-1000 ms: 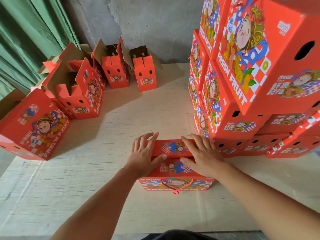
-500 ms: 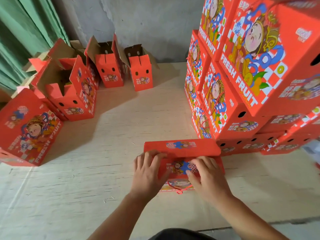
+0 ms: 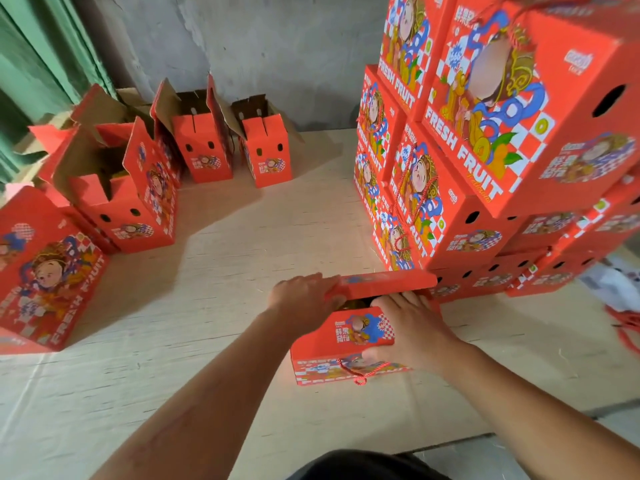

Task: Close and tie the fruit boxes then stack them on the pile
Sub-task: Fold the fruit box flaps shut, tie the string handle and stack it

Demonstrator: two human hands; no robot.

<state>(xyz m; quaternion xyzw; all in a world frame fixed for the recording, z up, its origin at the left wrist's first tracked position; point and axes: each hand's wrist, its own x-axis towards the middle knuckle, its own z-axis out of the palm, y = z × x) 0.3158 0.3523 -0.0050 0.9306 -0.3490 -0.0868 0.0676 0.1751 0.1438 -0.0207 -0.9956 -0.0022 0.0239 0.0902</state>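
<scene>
Head-worn camera looks forward and down, close over the hands (image 3: 356,317).

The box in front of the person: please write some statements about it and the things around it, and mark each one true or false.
1. The box in front of the person is fully closed. False: a dark gap shows between its flaps.
2. The left hand holds the far flap. True.
3. The right hand is on the stack of closed boxes. False: it grips the near flap.
4. The open boxes stand on the person's left. True.
5. A red cord hangs on the box's front. True.
</scene>
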